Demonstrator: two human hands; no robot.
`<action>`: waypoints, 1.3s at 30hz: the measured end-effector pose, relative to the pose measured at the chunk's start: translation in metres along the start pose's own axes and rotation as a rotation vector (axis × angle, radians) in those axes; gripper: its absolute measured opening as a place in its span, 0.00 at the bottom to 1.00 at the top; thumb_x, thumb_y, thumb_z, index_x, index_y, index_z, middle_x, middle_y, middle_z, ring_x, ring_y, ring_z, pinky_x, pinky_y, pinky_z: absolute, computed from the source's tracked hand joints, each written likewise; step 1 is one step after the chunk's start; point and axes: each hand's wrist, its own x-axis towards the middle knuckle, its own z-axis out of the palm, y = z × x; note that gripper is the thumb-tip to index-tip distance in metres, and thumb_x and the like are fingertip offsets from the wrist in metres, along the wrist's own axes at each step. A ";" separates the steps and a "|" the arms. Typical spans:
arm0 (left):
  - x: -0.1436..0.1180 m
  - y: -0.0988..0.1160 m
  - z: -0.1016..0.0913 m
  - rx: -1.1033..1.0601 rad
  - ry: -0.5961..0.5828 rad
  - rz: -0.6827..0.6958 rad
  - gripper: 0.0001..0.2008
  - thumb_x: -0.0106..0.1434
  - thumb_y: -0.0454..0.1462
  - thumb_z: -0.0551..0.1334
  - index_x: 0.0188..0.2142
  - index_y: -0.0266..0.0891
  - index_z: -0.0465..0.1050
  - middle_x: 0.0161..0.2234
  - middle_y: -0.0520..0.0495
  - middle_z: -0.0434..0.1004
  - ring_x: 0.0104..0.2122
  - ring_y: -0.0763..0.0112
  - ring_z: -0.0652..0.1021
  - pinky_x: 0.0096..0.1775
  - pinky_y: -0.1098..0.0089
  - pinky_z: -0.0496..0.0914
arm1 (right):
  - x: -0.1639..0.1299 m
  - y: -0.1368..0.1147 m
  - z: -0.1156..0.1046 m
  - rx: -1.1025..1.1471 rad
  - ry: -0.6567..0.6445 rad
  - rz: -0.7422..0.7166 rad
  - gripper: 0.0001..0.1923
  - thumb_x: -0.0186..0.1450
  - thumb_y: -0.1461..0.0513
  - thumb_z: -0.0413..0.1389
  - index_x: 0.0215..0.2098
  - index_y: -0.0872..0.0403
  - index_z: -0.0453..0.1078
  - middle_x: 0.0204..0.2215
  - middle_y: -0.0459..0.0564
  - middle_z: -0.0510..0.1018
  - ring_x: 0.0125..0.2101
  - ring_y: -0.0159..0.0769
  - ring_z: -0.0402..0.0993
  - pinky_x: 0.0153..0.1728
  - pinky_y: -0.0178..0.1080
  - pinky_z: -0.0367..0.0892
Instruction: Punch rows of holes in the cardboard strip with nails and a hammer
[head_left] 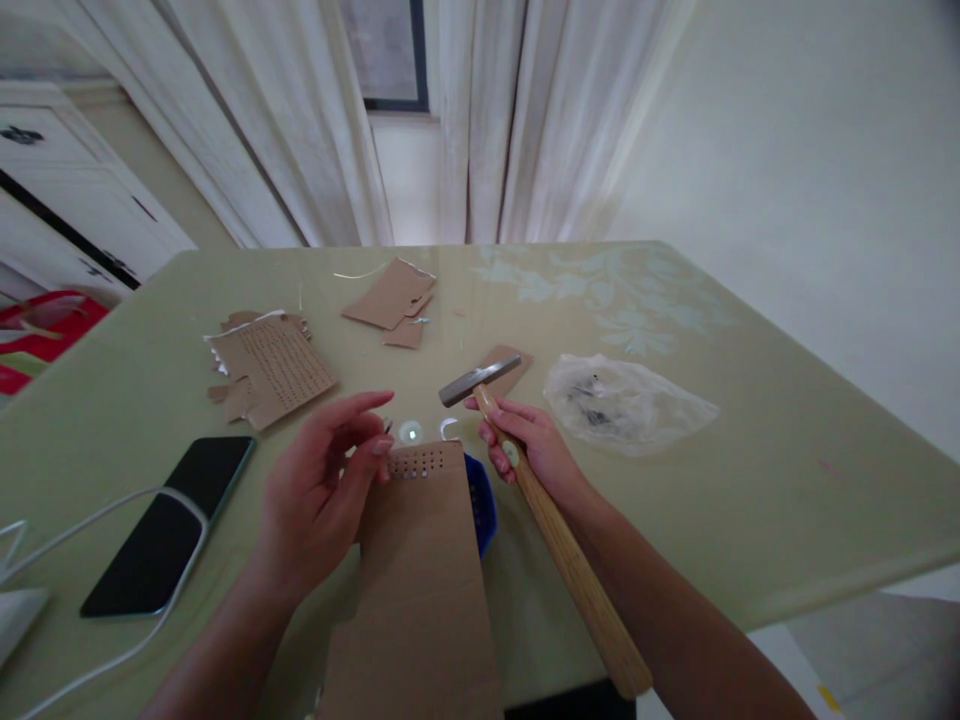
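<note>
The right hand (534, 445) is clenched around the hammer (551, 520), gripped close under its head. The left hand (326, 480) pinches what looks like a small nail, too small to be sure, at the punched end of the cardboard strip (420, 580), near the tabletop's (750, 480) front edge. A blue dish (480, 498) shows under the strip. A stray blow could catch the left fingers (367, 405), so near the spot. The hard tabletop below might chip, and the strip could slip.

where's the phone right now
In the head view the phone lies face up on the table at the near left, just left of the left hand, with a white cable looping over it.
</note>
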 end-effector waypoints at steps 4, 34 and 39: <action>0.002 0.001 0.001 0.082 -0.013 0.062 0.07 0.71 0.33 0.71 0.46 0.46 0.80 0.35 0.56 0.81 0.32 0.77 0.80 0.34 0.79 0.75 | 0.001 0.000 0.000 0.000 -0.005 -0.002 0.25 0.58 0.50 0.73 0.46 0.57 0.82 0.24 0.40 0.74 0.15 0.25 0.64 0.12 0.31 0.57; 0.006 0.001 0.000 0.106 -0.158 0.080 0.02 0.69 0.37 0.73 0.39 0.48 0.86 0.36 0.54 0.89 0.36 0.67 0.85 0.43 0.67 0.78 | 0.000 0.001 0.000 -0.038 -0.014 0.009 0.24 0.59 0.49 0.72 0.46 0.56 0.82 0.24 0.40 0.73 0.16 0.26 0.65 0.13 0.31 0.57; 0.008 -0.002 -0.001 0.086 -0.205 0.101 0.04 0.70 0.35 0.72 0.39 0.48 0.86 0.36 0.54 0.89 0.36 0.69 0.84 0.43 0.66 0.74 | 0.001 0.001 0.000 -0.042 -0.015 0.009 0.25 0.58 0.48 0.72 0.46 0.56 0.82 0.24 0.39 0.73 0.15 0.26 0.65 0.13 0.31 0.57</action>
